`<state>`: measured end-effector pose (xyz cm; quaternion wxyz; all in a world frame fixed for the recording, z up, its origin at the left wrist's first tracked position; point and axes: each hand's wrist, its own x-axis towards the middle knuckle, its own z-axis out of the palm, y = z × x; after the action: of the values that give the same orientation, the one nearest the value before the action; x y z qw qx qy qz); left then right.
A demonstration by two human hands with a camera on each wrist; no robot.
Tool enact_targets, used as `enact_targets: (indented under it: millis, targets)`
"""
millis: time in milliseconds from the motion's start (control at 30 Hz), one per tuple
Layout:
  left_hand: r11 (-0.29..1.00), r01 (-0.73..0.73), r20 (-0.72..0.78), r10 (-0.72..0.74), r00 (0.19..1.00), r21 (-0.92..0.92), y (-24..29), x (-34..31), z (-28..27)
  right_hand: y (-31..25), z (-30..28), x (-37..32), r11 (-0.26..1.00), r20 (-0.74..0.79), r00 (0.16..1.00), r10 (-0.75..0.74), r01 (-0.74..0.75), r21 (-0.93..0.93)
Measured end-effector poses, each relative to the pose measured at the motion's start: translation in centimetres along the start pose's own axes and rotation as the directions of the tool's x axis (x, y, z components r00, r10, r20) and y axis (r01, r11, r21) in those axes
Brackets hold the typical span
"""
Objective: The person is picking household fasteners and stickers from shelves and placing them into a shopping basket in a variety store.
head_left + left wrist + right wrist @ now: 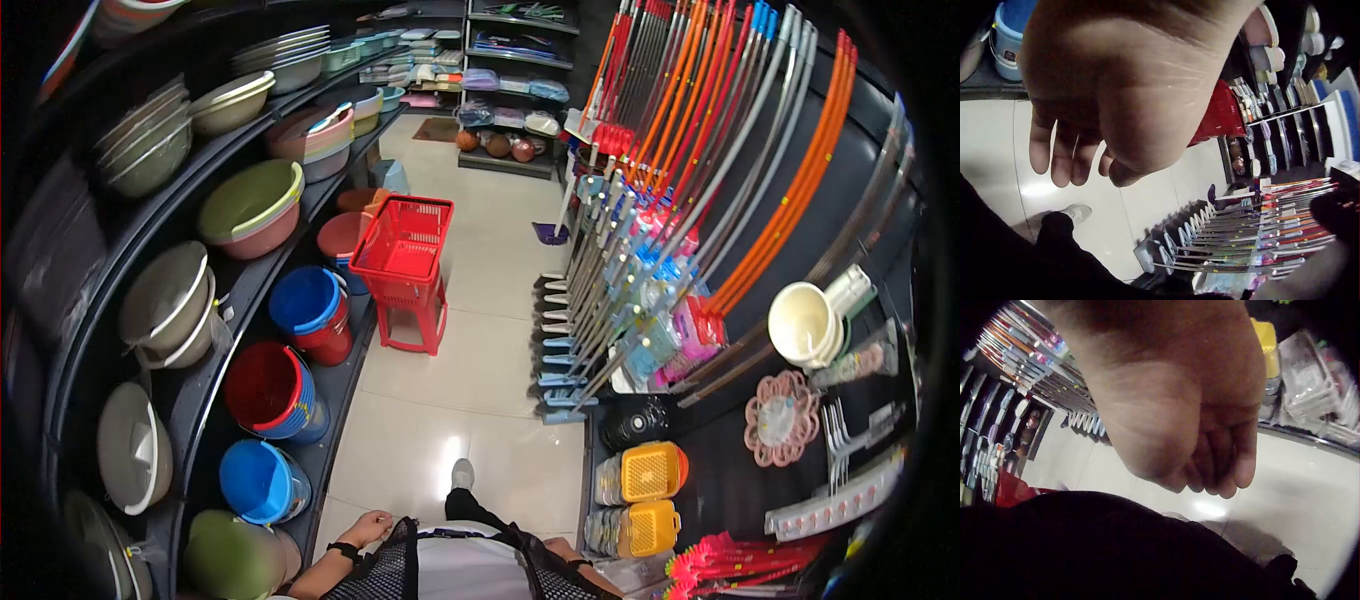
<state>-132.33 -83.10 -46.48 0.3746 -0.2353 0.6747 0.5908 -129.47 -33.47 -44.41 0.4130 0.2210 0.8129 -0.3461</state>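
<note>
My left hand point(370, 527) hangs at my side in the head view, holding nothing. Loosely bent fingers point down in the left wrist view, where the palm of this left hand point(1129, 87) fills the upper part. Beside it are a blue bucket point(262, 482) and a green basin point(225, 555) on the low left shelf. My right hand point(560, 548) is partly hidden by my vest in the head view. In the right wrist view the right hand point(1191, 406) hangs with fingers loosely curled and holds nothing. Yellow baskets point(650, 528) stand nearest to it.
A red shopping basket point(402, 238) sits on a red stool point(432, 325) in the aisle ahead. Shelves of basins point(252, 208) and buckets point(315, 312) line the left. Brooms and mops with long handles point(800, 210) line the right. The tiled floor point(480, 350) runs between them.
</note>
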Motion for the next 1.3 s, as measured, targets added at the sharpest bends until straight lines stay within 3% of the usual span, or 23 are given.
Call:
enact_targets:
  millis: [33, 100, 133, 167, 200, 233, 267, 367, 500, 533, 633, 700, 733, 800, 867, 933, 1100, 1167, 1300]
  targets:
    - [1.000, 0.007, -0.014, -0.007, 1.000, 0.011, 1.4, 1.0, -0.9, 0.0, -1.1, 4.6, 0.993, -0.041, 0.999, -0.024, 0.020, -0.114]
    - [0.999, 0.020, -0.061, -0.017, 0.998, 0.039, 5.8, 1.2, -2.6, -5.1, -5.2, 7.4, 0.949, 0.006, 0.979, -0.205, 0.200, -0.245]
    - [0.999, 0.044, -0.089, -0.047, 0.995, -0.029, 7.5, 1.8, -3.7, -7.8, -7.6, 9.6, 0.714, 0.108, 0.889, -0.446, 0.426, -0.556]
    - [0.993, 0.067, -0.115, -0.078, 0.990, -0.098, 8.9, 2.5, -4.9, -10.5, -9.9, 12.5, 0.335, 0.286, 0.744, -0.605, 0.562, -0.756]
    - [0.986, 0.042, -0.138, -0.065, 0.988, -0.161, 9.3, 3.9, -5.9, -12.5, -11.3, 15.8, 0.750, 0.104, 0.872, -0.479, 0.468, -0.468]
    - [0.983, 0.059, -0.139, -0.083, 0.987, -0.172, 10.6, 4.4, -6.9, -14.6, -12.2, 18.4, 0.966, 0.006, 0.968, -0.253, 0.253, -0.054]
    - [0.979, 0.009, -0.193, -0.050, 0.980, -0.205, 12.6, 5.4, -7.7, -18.4, -14.4, 19.1, 0.975, -0.028, 0.975, -0.218, 0.217, -0.034]
    - [0.934, -0.063, -0.273, -0.038, 0.961, -0.353, 16.6, 7.2, -9.9, -30.6, -18.1, 20.0, 0.974, -0.066, 0.972, -0.224, 0.221, -0.054]
    - [0.906, -0.086, -0.249, -0.023, 0.968, -0.415, 20.2, 11.8, -12.5, -43.6, -20.4, 24.3, 0.882, -0.046, 0.886, -0.462, 0.452, -0.133]
    - [0.902, -0.075, -0.243, -0.033, 0.970, -0.424, 21.2, 12.7, -13.2, -46.9, -20.7, 24.3, 0.885, -0.040, 0.891, -0.452, 0.443, -0.140]
    - [0.916, -0.036, -0.197, -0.048, 0.979, -0.400, 25.1, 15.9, -16.5, -55.9, -21.4, 25.4, 0.832, -0.055, 0.840, -0.540, 0.523, -0.184]
    - [0.908, -0.056, -0.174, -0.019, 0.985, -0.416, 26.5, 19.4, -19.1, -60.2, -22.1, 26.6, 0.752, -0.067, 0.753, -0.655, 0.641, -0.154]
    - [0.901, -0.084, -0.162, 0.016, 0.987, -0.426, 27.0, 20.8, -20.3, -63.7, -22.4, 25.4, 0.794, -0.066, 0.793, -0.605, 0.595, -0.125]
    - [0.943, -0.080, -0.182, 0.021, 0.983, -0.323, 31.7, 21.6, -23.1, -69.3, -22.8, 24.5, 0.787, -0.057, 0.787, -0.614, 0.605, -0.120]
    - [0.963, -0.122, -0.184, 0.078, 0.980, -0.242, 33.0, 24.5, -25.3, -73.4, -23.5, 25.8, 0.735, -0.037, 0.738, -0.673, 0.664, -0.135]
    - [0.952, -0.244, -0.191, 0.209, 0.959, -0.184, 34.8, 26.1, -27.1, -77.7, -23.8, 26.7, 0.739, -0.041, 0.741, -0.670, 0.662, -0.123]
    - [0.954, -0.146, -0.202, 0.094, 0.975, -0.263, 40.9, 26.4, -28.9, -87.6, -23.9, 31.4, 0.718, -0.019, 0.719, -0.695, 0.692, -0.076]
    - [0.952, -0.124, -0.214, 0.063, 0.975, -0.281, 41.6, 26.8, -29.2, -91.0, -23.4, 35.2, 0.636, 0.033, 0.653, -0.757, 0.747, -0.197]
    - [0.950, -0.100, -0.286, 0.012, 0.958, -0.294, 41.8, 26.7, -27.8, -96.8, -22.1, 42.6, 0.610, 0.138, 0.667, -0.732, 0.732, -0.305]
